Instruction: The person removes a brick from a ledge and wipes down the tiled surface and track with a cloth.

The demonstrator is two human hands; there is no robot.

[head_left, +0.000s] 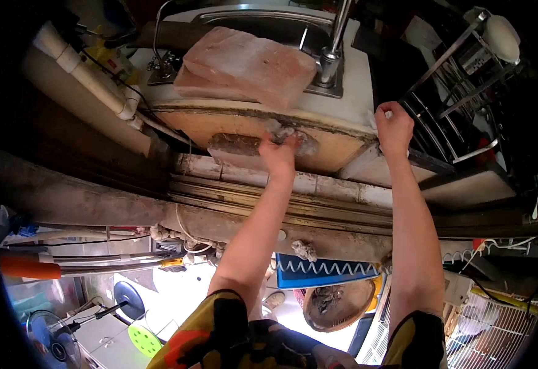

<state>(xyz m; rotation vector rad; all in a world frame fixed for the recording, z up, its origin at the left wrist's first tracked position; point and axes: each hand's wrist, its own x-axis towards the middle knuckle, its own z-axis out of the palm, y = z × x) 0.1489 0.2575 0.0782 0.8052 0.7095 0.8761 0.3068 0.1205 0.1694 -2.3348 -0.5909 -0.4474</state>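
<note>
My left hand (278,152) reaches up to the tan panel (189,126) below the sink counter. Its fingers are curled around a crumpled greyish wad (283,130), whose material I cannot make out. A rough grey-brown block (238,144) lies just left of that hand. Further right, my right hand (394,129) is closed in a fist by the counter's corner. A bit of white, cloth-like material (372,118) shows beside its fingers. Pinkish stone slabs (244,64) rest stacked on the counter, above my left hand.
Behind the slabs are a sink (269,19) and a metal faucet (329,61). A metal dish rack (447,92) stands right of my right hand. White pipes (90,74) run down the left. Below are a blue tray (299,280), a wooden bowl (337,304) and a fan (47,338).
</note>
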